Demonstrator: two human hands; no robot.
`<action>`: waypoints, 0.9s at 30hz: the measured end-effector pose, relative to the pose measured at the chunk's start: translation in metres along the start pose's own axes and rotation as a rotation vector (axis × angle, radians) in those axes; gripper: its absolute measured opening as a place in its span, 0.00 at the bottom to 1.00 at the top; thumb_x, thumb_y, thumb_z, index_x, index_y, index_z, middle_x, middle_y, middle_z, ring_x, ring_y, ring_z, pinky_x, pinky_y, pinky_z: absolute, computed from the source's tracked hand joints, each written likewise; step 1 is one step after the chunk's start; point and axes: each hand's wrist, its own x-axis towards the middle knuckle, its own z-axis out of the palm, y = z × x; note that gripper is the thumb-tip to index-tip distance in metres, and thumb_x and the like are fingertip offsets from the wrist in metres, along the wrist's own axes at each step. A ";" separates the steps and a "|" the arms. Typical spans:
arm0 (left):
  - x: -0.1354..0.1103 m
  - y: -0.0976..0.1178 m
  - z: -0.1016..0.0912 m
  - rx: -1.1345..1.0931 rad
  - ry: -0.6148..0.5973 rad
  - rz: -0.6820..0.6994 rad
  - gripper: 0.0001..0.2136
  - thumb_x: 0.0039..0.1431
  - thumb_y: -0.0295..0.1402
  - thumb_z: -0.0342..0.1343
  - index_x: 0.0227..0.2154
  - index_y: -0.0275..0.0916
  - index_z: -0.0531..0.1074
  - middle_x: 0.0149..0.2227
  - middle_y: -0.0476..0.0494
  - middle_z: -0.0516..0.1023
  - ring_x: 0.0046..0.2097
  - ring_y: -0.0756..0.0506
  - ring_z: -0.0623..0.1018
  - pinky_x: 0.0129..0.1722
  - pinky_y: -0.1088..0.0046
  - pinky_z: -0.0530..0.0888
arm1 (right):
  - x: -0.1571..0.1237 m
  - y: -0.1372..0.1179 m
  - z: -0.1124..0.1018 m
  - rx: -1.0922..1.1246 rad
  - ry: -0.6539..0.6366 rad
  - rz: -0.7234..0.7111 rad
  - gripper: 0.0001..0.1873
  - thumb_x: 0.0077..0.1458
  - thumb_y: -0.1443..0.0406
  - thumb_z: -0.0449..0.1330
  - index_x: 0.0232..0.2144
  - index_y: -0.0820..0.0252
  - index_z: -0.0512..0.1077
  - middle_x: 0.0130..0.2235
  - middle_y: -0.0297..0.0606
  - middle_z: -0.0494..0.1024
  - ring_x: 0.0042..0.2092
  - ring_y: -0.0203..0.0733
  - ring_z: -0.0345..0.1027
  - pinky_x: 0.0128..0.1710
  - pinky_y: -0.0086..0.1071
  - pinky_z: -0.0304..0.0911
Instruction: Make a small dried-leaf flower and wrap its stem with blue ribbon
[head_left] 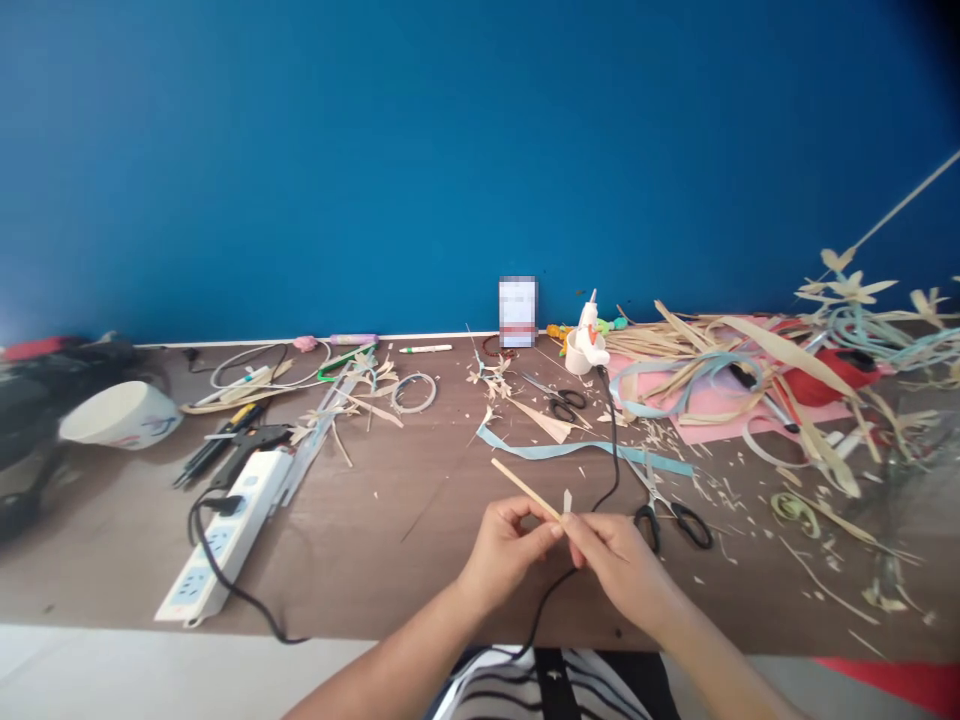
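My left hand (506, 550) and my right hand (619, 560) meet above the front of the table, fingertips pinched close together. A thin straw-coloured strip (521, 484) is held in my left fingers and sticks out toward the upper left; its lower end reaches my right thumb. From between my right fingertips a small pale, pointed piece (568, 500) stands up. Whether it is joined to the strip is hidden by the fingers. Just right of my right hand lie open scissors (652, 495) with black handles, near a light blue ribbon (540, 450).
A white power strip (247, 510) with a black cord lies to the left, near a black glue gun (251, 445) and a white bowl (124, 415). A white glue gun (590, 335) rests in a cup at the back. Dried strips (679, 345) and cuttings cover the right side.
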 end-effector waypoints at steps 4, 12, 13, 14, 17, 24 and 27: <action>-0.004 0.005 -0.001 0.044 -0.030 0.042 0.13 0.46 0.40 0.58 0.23 0.33 0.72 0.24 0.44 0.72 0.27 0.50 0.69 0.27 0.77 0.65 | -0.001 0.004 0.004 0.358 -0.109 0.222 0.28 0.51 0.49 0.49 0.09 0.60 0.57 0.11 0.25 0.46 0.15 0.28 0.40 0.16 0.27 0.36; -0.013 0.011 0.003 0.090 -0.033 0.076 0.12 0.47 0.39 0.57 0.23 0.34 0.72 0.27 0.43 0.73 0.29 0.49 0.70 0.28 0.77 0.64 | -0.010 0.001 0.008 0.772 -0.241 0.423 0.25 0.46 0.49 0.55 0.10 0.61 0.59 0.08 0.20 0.44 0.12 0.24 0.32 0.13 0.25 0.30; -0.014 0.009 0.001 0.109 -0.014 0.087 0.11 0.47 0.38 0.57 0.23 0.34 0.72 0.27 0.43 0.72 0.30 0.49 0.69 0.28 0.77 0.64 | -0.012 -0.002 0.002 0.788 -0.250 0.422 0.25 0.46 0.49 0.55 0.10 0.60 0.60 0.08 0.21 0.44 0.12 0.24 0.32 0.13 0.25 0.30; -0.015 0.007 -0.001 0.120 0.017 0.088 0.10 0.47 0.38 0.58 0.22 0.34 0.72 0.25 0.45 0.71 0.29 0.50 0.69 0.27 0.77 0.64 | -0.014 -0.005 -0.006 0.805 -0.253 0.419 0.25 0.46 0.49 0.55 0.10 0.60 0.59 0.08 0.21 0.45 0.12 0.24 0.32 0.13 0.25 0.30; -0.015 -0.002 -0.013 0.061 0.189 -0.016 0.10 0.43 0.37 0.60 0.20 0.35 0.71 0.20 0.49 0.67 0.24 0.52 0.65 0.24 0.79 0.63 | -0.019 -0.014 -0.039 0.863 -0.146 0.355 0.27 0.43 0.47 0.55 0.08 0.58 0.53 0.10 0.23 0.45 0.12 0.25 0.34 0.13 0.26 0.32; -0.011 0.005 -0.008 -0.142 0.199 -0.143 0.10 0.41 0.37 0.61 0.22 0.35 0.73 0.24 0.48 0.71 0.27 0.51 0.68 0.23 0.79 0.66 | -0.005 -0.004 -0.029 0.299 -0.019 0.173 0.22 0.51 0.48 0.48 0.18 0.59 0.62 0.16 0.26 0.51 0.18 0.31 0.42 0.18 0.27 0.39; -0.011 0.009 0.003 -0.137 0.160 -0.123 0.10 0.42 0.37 0.61 0.23 0.34 0.73 0.24 0.47 0.72 0.26 0.52 0.67 0.24 0.79 0.66 | -0.003 -0.001 -0.002 -0.020 -0.032 -0.007 0.20 0.54 0.53 0.48 0.19 0.59 0.64 0.18 0.29 0.57 0.22 0.33 0.49 0.21 0.28 0.43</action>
